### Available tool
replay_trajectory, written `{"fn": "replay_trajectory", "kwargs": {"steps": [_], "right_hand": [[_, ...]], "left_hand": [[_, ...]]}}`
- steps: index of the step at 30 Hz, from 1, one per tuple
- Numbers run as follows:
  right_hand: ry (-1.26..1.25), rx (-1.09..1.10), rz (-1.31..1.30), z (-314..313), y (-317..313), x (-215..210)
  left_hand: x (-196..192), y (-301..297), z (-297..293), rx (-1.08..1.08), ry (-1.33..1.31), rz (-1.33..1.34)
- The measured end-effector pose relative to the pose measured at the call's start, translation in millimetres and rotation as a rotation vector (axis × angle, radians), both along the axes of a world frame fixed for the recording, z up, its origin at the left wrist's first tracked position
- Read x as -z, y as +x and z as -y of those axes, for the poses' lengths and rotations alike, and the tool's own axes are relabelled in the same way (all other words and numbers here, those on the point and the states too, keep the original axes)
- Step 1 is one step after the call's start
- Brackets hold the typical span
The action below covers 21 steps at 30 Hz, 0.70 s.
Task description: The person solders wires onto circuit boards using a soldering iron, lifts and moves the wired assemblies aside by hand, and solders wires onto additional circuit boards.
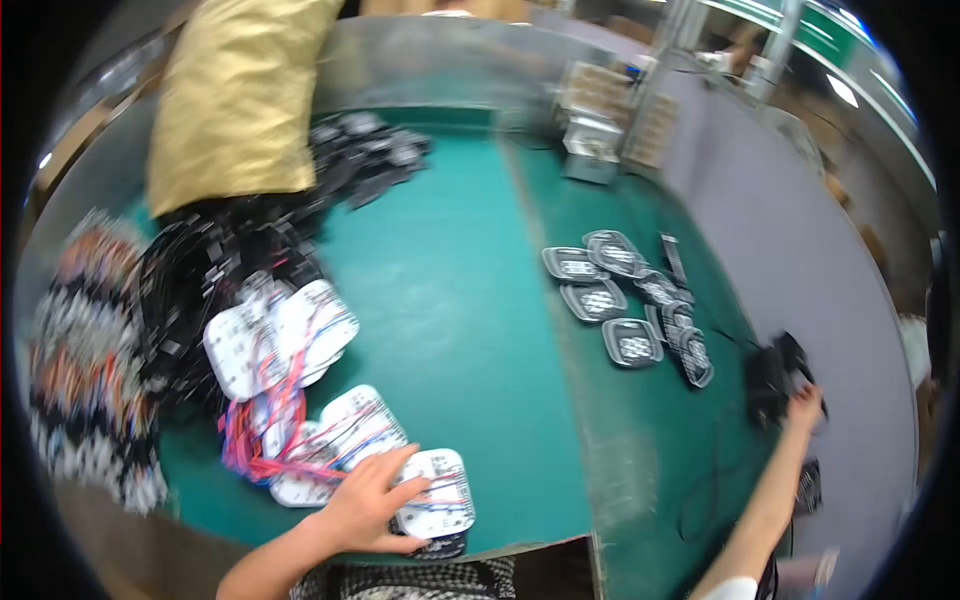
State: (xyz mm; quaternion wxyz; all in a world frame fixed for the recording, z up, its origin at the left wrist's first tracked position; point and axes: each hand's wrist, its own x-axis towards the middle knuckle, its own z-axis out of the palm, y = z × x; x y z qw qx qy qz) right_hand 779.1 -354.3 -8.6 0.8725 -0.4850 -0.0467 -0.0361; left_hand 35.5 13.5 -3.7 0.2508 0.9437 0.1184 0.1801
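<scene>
My left hand [372, 505] grips a white rounded-square circuit board [440, 492], with fingers on its top and the thumb by its near edge. Red and blue wires cross this board, and a black part [442, 546] shows beneath it at the table's front edge. Over at the far right, my right hand [803, 404] is closed at a black device [768, 385] by the grey partition. What its fingers hold is blurred. More white boards [362, 425] with pink, red and blue wires [262, 435] lie to the left of my left hand.
Several black-rimmed housings [633, 343] lie on the right of the green table [460, 300]. Bundled wires [85, 370] hang at the left edge, beside black cables [180, 300]. A gold bag [240, 100] and dark parts [370, 150] occupy the far left. The grey partition [760, 220] borders the right.
</scene>
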Motion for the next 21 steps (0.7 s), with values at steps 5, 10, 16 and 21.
{"fn": "replay_trajectory", "kwargs": {"steps": [5,10,16,21], "right_hand": [[-0.6,0.685,0.114,-7,12,-22],[-0.8,1.181,0.36,-28,-86,-82],[0.091,0.165,0.44,-79,-181,-133],[0.228,-0.515,0.42,-200,-329,-117]], "left_hand": [[9,-9,-16,-0.119,0.048,-0.015],[9,-12,-29,-0.124,-0.022,-0.033],[-11,-16,-35,0.035,-0.116,-0.07],[-21,-20,-33,0.103,-0.1,-0.175]]}}
